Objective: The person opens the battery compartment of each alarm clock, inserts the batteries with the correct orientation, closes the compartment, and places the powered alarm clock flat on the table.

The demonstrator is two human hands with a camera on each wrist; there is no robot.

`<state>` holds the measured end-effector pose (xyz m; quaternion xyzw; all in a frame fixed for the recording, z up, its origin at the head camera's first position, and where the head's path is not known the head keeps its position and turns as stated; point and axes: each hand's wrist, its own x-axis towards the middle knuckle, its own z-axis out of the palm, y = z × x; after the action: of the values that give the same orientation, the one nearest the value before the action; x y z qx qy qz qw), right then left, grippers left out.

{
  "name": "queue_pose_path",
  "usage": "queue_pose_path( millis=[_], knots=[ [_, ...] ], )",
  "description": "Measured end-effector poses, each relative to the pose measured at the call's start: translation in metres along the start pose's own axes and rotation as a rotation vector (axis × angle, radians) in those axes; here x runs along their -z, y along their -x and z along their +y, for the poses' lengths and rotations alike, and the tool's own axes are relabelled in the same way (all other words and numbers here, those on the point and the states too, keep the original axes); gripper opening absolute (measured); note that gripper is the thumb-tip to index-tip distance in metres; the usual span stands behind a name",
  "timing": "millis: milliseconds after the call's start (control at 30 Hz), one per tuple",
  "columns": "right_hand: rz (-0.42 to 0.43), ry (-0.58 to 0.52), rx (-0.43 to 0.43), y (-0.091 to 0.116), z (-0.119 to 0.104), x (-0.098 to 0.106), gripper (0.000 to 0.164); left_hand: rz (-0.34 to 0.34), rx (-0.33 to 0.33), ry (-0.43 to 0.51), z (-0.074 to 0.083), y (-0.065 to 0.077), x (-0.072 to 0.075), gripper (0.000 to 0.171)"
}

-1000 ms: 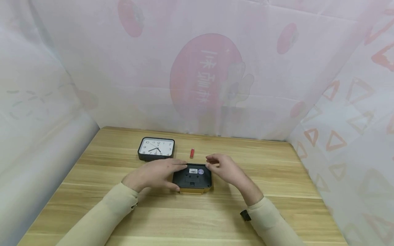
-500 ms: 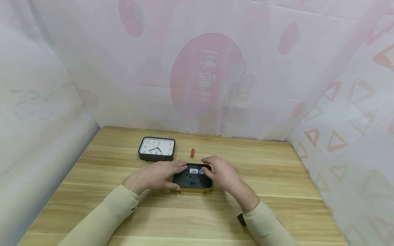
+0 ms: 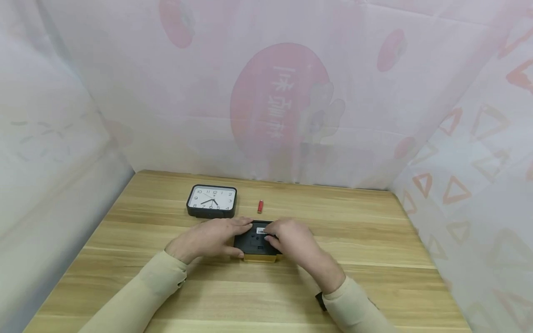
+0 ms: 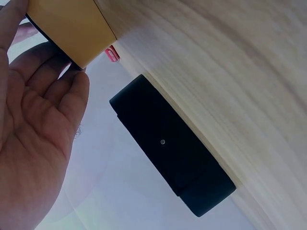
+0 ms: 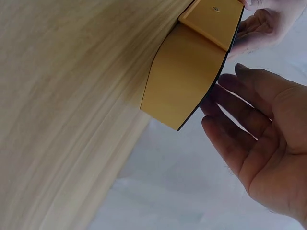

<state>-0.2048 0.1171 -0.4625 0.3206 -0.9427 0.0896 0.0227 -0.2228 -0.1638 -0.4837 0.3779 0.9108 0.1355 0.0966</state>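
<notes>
A yellow-sided clock [image 3: 260,258] lies face down on the table, its black back [image 3: 246,244] facing up with a white barcode label and small knobs. My left hand [image 3: 210,238] holds it at its left end, thumb at the near corner and fingers on the far edge. My right hand [image 3: 293,238] reaches over the right part of the back, thumb and forefinger tips close together by the label. In the right wrist view, the fingers of that hand are loosely bent near the clock's edge [image 5: 184,72]. The right hand covers the round purple sticker.
A black clock [image 3: 211,201] with a white dial lies face up at the back left, beyond my left hand. Behind the yellow clock lies a red battery [image 3: 260,206] on the wooden table [image 3: 354,222]. Printed cloth walls [image 3: 195,138] stand around the table's back and sides.
My right hand has moved left from the yellow clock's right corner onto its back, covering the purple sticker. The left hand, both clocks and the battery stay where they were.
</notes>
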Motion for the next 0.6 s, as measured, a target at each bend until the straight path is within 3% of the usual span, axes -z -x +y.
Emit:
queue_pose_path(
  millis=[233, 600],
  knots=[
    [-0.045, 0.090, 0.079, 0.000, -0.004, -0.006, 0.016, -0.007, 0.008, 0.016, 0.001, 0.000, 0.000, 0.088],
    [-0.033, 0.221, 0.111, 0.000, -0.013, -0.013, 0.012, -0.003, 0.007, 0.012, -0.001, 0.001, -0.002, 0.088]
  ],
)
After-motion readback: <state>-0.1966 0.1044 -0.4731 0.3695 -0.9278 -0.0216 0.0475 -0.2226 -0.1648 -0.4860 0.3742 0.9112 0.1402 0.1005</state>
